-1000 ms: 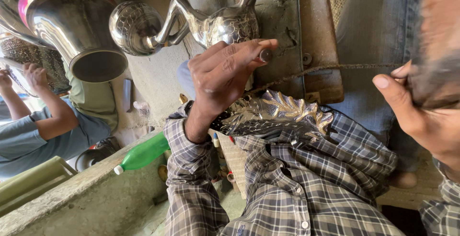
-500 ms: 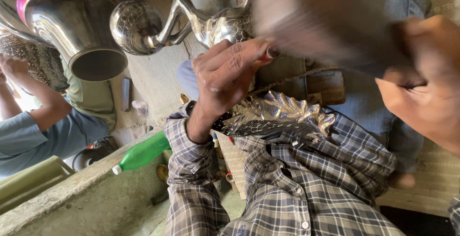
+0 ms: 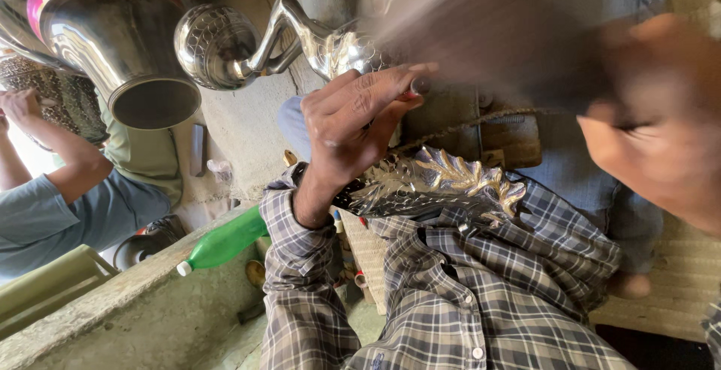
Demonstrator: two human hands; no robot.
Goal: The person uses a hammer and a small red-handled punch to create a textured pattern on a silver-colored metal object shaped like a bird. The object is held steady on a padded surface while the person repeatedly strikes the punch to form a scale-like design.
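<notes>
The left hand [image 3: 353, 126] pinches a thin metal punch [image 3: 417, 84] between thumb and fingers, its grip narrow, the tool's tip set beside a shiny embossed metal leaf piece [image 3: 443, 182] that lies against the plaid shirt [image 3: 466, 287]. The right hand [image 3: 661, 114] is a blur, closed around a dark blurred tool [image 3: 496, 32]; what kind I cannot tell. A silver ornate pitcher [image 3: 315, 43] lies behind, a green bottle [image 3: 225, 238] to the left.

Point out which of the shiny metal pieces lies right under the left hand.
The embossed leaf-patterned silver piece, just below the left hand. The big vase and the round ball-ended piece sit farther off, at upper left.
</notes>
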